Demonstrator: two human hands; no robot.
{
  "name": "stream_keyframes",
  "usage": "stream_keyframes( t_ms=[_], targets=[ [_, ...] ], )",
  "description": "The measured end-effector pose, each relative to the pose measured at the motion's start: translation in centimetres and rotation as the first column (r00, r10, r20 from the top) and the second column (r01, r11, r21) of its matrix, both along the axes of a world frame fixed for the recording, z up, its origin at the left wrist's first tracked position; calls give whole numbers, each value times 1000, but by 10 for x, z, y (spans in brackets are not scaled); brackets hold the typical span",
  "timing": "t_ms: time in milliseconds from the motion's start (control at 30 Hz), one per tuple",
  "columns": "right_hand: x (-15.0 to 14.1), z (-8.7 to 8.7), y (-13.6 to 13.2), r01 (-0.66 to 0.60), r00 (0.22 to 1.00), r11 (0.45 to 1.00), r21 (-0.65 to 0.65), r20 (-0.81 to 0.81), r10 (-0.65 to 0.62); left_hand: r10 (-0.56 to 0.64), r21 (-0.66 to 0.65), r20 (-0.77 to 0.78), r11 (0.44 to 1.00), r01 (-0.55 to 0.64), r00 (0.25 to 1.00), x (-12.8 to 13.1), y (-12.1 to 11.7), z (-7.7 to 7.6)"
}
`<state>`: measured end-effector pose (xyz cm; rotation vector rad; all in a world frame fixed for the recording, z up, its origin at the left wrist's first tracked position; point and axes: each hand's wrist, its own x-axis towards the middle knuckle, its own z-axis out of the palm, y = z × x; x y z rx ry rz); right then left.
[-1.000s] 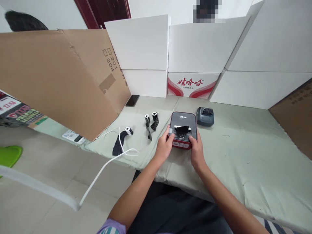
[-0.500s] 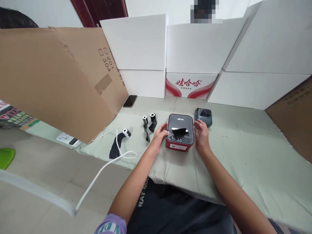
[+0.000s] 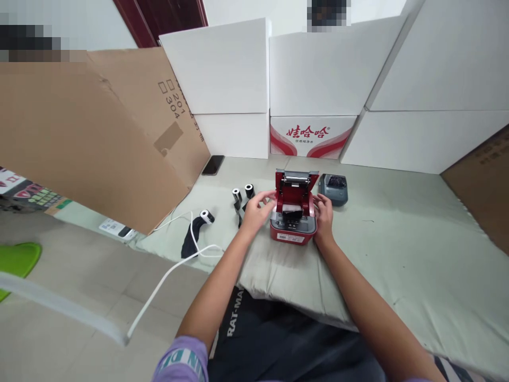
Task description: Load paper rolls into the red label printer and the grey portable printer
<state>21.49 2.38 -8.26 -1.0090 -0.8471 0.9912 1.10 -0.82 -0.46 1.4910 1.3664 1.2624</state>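
Note:
A small red and black receipt printer (image 3: 293, 237) stands on the cloth-covered table with its lid (image 3: 296, 180) raised, showing a red inside. A strip of black paper (image 3: 292, 215) sticks out at the front of the opening. My left hand (image 3: 259, 211) is open at the printer's left side, fingertips stretched towards the raised lid's edge. On the other side my right hand (image 3: 324, 209) rests along the printer's right wall, fingers loosely bent and apart. Whether a paper roll lies inside the printer I cannot tell.
Left of the printer lie small black paper rolls (image 3: 249, 190), one (image 3: 207, 216) partly unrolled beside a white cable (image 3: 167, 273). A dark grey device (image 3: 334, 189) sits behind my right hand. A phone (image 3: 213, 165), white boxes (image 3: 310, 79) and a cardboard panel (image 3: 119, 132) border the table.
The printer's lid has swung up from closed to upright. My left hand has risen slightly beside it; my right hand stays at the right side.

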Motion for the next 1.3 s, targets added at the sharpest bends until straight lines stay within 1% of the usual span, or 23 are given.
stream_keyframes(
  t_ms=[33,67,100,167,233,267,300,333,367,400,467,533,633,667,733,800,833,900,967,1033,1100,1200,1300],
  targets=[
    [0,-1,1,-6,1000,1000,-4,0,6,-87,44,-170,995,95,982,0,9,8],
    [1,-2,3,-10,1000,1000,-5,0,10,-193,37,-352,975,220,916,1,18,17],
    [1,-3,4,-14,1000,1000,-6,-1,14,-279,3,-526,944,330,803,5,28,26],
    [2,-4,4,-13,1000,1000,-6,-10,13,-354,-79,-776,875,477,522,17,44,40],
    [3,-3,4,-13,1000,1000,-6,-22,13,-341,-158,-892,851,501,297,30,55,49],
    [3,-3,4,-15,1000,1000,-7,-28,14,-339,-193,-914,848,494,224,36,58,51],
    [4,-2,4,-18,999,1000,-8,-32,18,-342,-221,-922,849,480,180,41,60,51],
    [4,-2,4,-21,999,1000,-9,-36,21,-352,-243,-922,850,468,161,43,60,51],
    [5,-1,4,-25,999,1000,-10,-37,24,-365,-254,-916,849,463,166,45,60,50],
    [5,-1,4,-26,999,1000,-11,-37,25,-373,-253,-908,850,461,190,44,59,49],
    [6,-1,4,-26,999,1000,-17,-32,26,-376,-219,-882,861,459,285,39,57,49],
    [6,-1,5,-28,999,999,-21,-24,28,-389,-167,-810,871,462,439,31,51,53],
    [7,-2,5,-26,1000,999,-20,-8,26,-409,-53,-566,884,464,716,13,31,70],
    [7,-3,5,-21,1000,1000,-18,-6,21,-390,-1,-463,898,439,796,5,22,77],
    [7,-4,5,-15,1000,1000,-19,-6,15,-301,76,-278,940,334,912,-15,3,90],
    [7,-5,5,-20,1000,1000,-22,-5,20,-132,101,-188,983,153,973,-40,-13,98],
    [7,-5,5,-24,1000,999,-24,-3,24,-53,94,-199,993,73,979,-54,-18,99],
    [7,-5,5,-31,1000,999,-25,1,31,63,64,-294,997,-46,954,-82,-22,95],
    [7,-5,5,-29,1000,999,-26,6,29,165,41,-421,986,-163,892,-106,-19,84],
    [7,-5,6,-24,1000,999,-30,15,24,223,20,-559,966,-256,799,-121,-13,68],
    [7,-5,7,-19,1000,999,-30,23,20,223,-3,-693,950,-312,685,-127,-8,50],
    [7,-5,7,-17,1000,1000,-23,24,17,176,-49,-833,921,-387,524,-124,-5,26],
    [8,-6,7,-15,1000,1000,-17,21,15,148,-62,-901,887,-458,407,-117,-6,13]
  ],
)
